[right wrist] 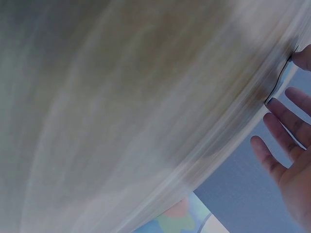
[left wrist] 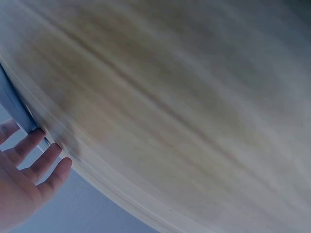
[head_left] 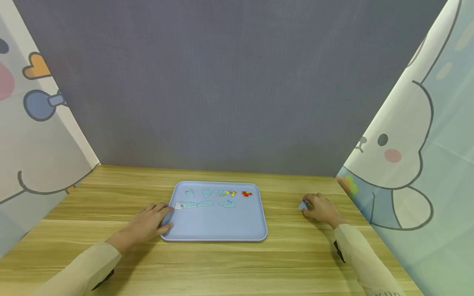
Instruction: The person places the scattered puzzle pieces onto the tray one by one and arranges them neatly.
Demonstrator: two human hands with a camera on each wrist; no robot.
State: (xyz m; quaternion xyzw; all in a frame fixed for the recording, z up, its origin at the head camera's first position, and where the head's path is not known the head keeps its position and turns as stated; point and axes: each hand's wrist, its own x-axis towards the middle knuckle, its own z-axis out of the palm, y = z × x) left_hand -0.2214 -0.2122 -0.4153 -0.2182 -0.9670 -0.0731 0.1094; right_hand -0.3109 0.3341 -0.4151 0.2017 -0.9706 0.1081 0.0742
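Note:
A light blue tray (head_left: 214, 224) lies on the table, with several flat, irregular printed puzzle pieces (head_left: 227, 204) in two rows on its upper half. My left hand (head_left: 149, 222) rests at the tray's left rim, thumb and fingers spread over the edge. In the left wrist view its fingers (left wrist: 41, 165) are spread beside the tray's side (left wrist: 14, 102). To the right of the tray, my right hand (head_left: 321, 209) pinches a small light blue puzzle piece (head_left: 303, 204) close over the tabletop. The right wrist view shows this piece edge-on as a dark-rimmed sliver (right wrist: 281, 80) between thumb and fingers.
The wood-grain table (head_left: 222, 267) reaches back to a grey upright panel (head_left: 222, 90). Printed cartoon cloths (head_left: 40, 135) hang at the left and right sides. A red and yellow piece (head_left: 247, 194) lies near the tray's upper right corner.

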